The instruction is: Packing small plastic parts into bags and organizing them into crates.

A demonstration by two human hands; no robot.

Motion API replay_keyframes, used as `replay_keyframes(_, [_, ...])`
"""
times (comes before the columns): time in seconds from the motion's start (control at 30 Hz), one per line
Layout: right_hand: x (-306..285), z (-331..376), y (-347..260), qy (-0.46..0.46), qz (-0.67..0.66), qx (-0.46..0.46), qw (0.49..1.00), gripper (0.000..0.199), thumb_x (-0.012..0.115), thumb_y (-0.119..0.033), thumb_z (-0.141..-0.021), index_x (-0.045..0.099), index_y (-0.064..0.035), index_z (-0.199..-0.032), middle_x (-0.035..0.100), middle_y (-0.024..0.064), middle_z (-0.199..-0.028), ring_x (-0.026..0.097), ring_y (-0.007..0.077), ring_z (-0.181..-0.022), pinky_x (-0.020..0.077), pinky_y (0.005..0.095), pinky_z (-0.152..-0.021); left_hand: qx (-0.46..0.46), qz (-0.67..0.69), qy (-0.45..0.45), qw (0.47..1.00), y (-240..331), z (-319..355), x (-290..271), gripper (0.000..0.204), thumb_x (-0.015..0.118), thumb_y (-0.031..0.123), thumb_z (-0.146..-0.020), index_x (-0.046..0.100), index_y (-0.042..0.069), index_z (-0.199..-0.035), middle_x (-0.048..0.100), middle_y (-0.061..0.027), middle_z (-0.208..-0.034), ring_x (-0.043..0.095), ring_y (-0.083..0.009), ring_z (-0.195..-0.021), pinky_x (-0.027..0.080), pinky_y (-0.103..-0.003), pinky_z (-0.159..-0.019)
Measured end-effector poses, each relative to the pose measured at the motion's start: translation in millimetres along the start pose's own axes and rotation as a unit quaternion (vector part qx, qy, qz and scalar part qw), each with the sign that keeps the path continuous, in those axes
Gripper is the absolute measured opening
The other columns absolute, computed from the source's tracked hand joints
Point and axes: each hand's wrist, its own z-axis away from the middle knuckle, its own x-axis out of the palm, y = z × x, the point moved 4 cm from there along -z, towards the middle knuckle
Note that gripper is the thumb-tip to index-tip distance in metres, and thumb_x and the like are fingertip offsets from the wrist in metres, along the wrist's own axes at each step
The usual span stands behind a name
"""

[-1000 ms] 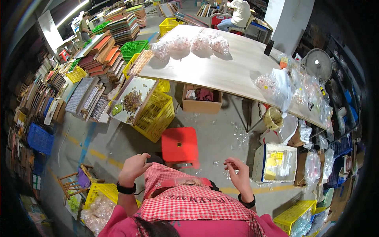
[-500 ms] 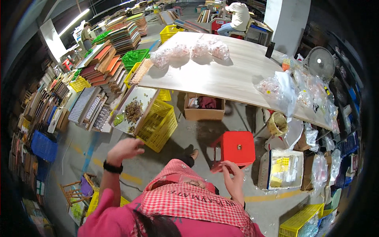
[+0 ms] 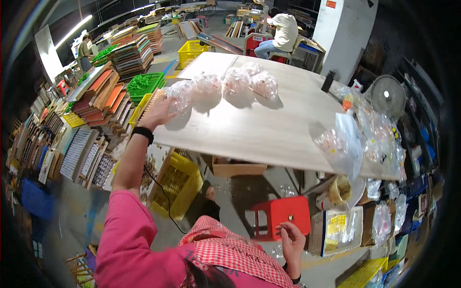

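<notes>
My left hand (image 3: 159,113) reaches out over the table's left edge, fingers stretched apart. Its fingertips are beside the leftmost of several clear plastic bags (image 3: 179,96) filled with small pale and reddish pieces; whether they touch it I cannot tell. The bags stand in a row along the far left part of the pale wooden table (image 3: 225,132). Low at the right, my right hand (image 3: 292,240) hangs in front of the red plastic stool (image 3: 290,211), its fingers loosely bent and apart, with nothing visible in them.
More plastic bags (image 3: 336,144) and a fan (image 3: 387,96) are at the table's right end. A yellow crate (image 3: 177,185) and a cardboard box (image 3: 235,168) sit below the front edge. A dark cord (image 3: 165,197) hangs at the left. A person (image 3: 281,33) sits beyond the table.
I have come closer to the table. My left hand has moved forward and up to the leftmost bag. My right hand stays low near the stool.
</notes>
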Motion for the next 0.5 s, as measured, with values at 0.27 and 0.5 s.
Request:
replay_keyframes(0.27, [158, -208, -65, -0.141, 0.088, 0.046, 0.985, 0.017, 0.053, 0.001, -0.086, 0.059, 0.0035, -0.101, 0.064, 0.0094, -0.092, 0.064, 0.0153, -0.080, 0.0512, 0.0257, -0.071, -0.143, 0.025, 0.077, 0.986, -188, -177, 147, 0.054, 0.064, 0.028, -0.080, 0.043, 0.013, -0.128, 0.044, -0.0219, -0.121, 0.044, -0.0403, -0.112, 0.039, -0.045, -0.094])
replay_keyframes(0.5, [213, -331, -85, -0.128, 0.159, 0.042, 0.978, 0.016, 0.056, -0.002, -0.085, 0.061, 0.0005, -0.100, 0.064, 0.0102, -0.090, 0.065, 0.0149, -0.076, 0.0507, 0.0241, -0.066, -0.126, -0.059, 0.121, 0.983, -191, -212, 242, 0.025, 0.058, 0.027, -0.083, 0.056, 0.017, -0.106, 0.055, -0.0110, -0.100, 0.053, -0.0303, -0.091, 0.044, -0.039, -0.080])
